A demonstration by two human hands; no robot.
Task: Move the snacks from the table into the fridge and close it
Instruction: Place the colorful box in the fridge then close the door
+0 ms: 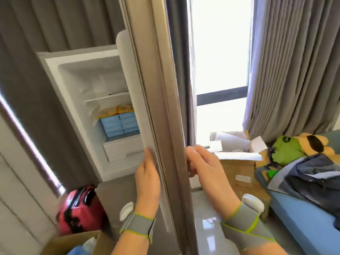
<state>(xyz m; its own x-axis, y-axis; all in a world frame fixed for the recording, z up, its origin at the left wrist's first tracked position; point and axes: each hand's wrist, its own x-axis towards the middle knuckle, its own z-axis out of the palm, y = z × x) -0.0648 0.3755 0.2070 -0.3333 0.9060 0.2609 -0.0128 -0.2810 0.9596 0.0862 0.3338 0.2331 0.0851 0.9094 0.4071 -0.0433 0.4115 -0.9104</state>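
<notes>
The fridge [77, 92] stands open at the left, white inside. On a shelf sit stacked blue boxes [119, 126] with yellow snack packets [119, 109] on top. The fridge door [161, 89] runs edge-on down the middle of the view, close to me. My left hand [149, 179] lies flat against the door's inner side near its edge. My right hand [204, 166] curls its fingers around the door's outer edge. Both wrists wear grey straps with green trim.
A red suitcase [81, 208] stands on the floor left of the door. An open cardboard box [73, 242] is at the bottom left. Right of the door are a cardboard box [239, 172] with papers, a blue sofa [301, 218] with clothes and plush toys, grey curtains and a bright window.
</notes>
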